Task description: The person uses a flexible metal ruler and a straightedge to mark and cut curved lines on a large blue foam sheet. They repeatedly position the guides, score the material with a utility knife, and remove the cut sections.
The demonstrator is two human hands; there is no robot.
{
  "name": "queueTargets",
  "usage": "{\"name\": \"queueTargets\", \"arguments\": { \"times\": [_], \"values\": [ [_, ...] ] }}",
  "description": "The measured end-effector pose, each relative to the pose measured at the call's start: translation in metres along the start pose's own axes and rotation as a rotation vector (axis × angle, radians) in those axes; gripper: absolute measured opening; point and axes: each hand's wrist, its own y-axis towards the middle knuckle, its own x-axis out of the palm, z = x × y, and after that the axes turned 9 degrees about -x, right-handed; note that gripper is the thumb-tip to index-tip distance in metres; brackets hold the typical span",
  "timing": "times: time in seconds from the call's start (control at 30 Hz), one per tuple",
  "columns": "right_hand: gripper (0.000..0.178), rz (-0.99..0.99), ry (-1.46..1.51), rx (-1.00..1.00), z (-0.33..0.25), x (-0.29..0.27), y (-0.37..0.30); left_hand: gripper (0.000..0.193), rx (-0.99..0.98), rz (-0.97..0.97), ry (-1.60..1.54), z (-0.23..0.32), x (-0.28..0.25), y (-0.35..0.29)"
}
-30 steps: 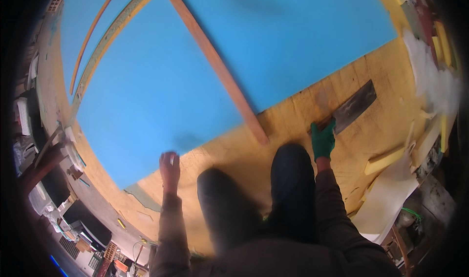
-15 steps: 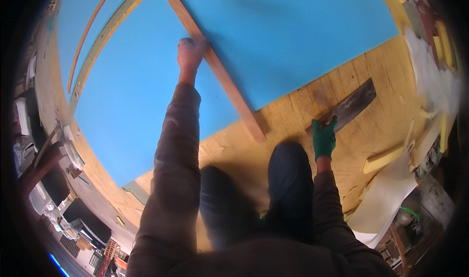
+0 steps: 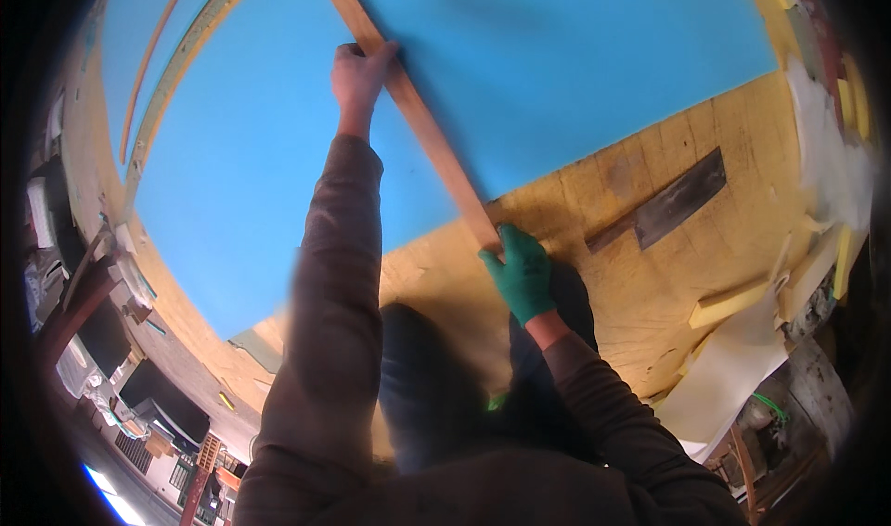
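A long, straight wooden strip point(image 3: 429, 136) lies slantwise across a large blue sheet point(image 3: 594, 53), its near end reaching over the yellowish wooden board. My bare left hand point(image 3: 360, 79) is closed around the strip's left edge, with the thumb over its top. At the near end, my right hand point(image 3: 522, 271) in a green glove pinches the strip between thumb and fingers. To the right, a dark, wide-bladed knife point(image 3: 682, 198) with a narrow handle rests on the board, apart from both hands.
My knees press on the wooden board point(image 3: 445, 271) below the sheet. A curved, speckled strip point(image 3: 176, 76) and a thin brown strip point(image 3: 153, 62) lie at the far left. Yellow offcuts point(image 3: 733, 301) and a white sheet point(image 3: 729, 378) are piled at right.
My right hand has let go of the knife and moved left onto the strip's near end. The knife stays on the board. My left hand has shifted slightly up the strip.
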Motion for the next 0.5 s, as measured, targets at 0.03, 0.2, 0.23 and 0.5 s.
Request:
{"name": "queueTargets", "arguments": {
  "times": [0.03, 0.2, 0.23, 0.5],
  "values": [
    [0.047, 0.007, 0.013, -0.021, 0.002, 0.0, -0.001, 0.078, -0.014, -0.001, -0.011, -0.001, 0.001, 0.0],
    [0.041, 0.001, 0.006, -0.031, 0.001, 0.002, 0.0, 0.072, 0.027, 0.041, 0.05, -0.001, 0.001, 0.002],
    [0.04, 0.027, -0.001, -0.047, 0.0, 0.002, 0.001, 0.072, 0.059, 0.061, 0.037, 0.0, 0.0, 0.001],
    [0.025, 0.109, 0.048, -0.09, -0.002, 0.001, 0.002, 0.07, -0.017, 0.014, -0.072, 0.009, -0.003, -0.014]
  ]
}}
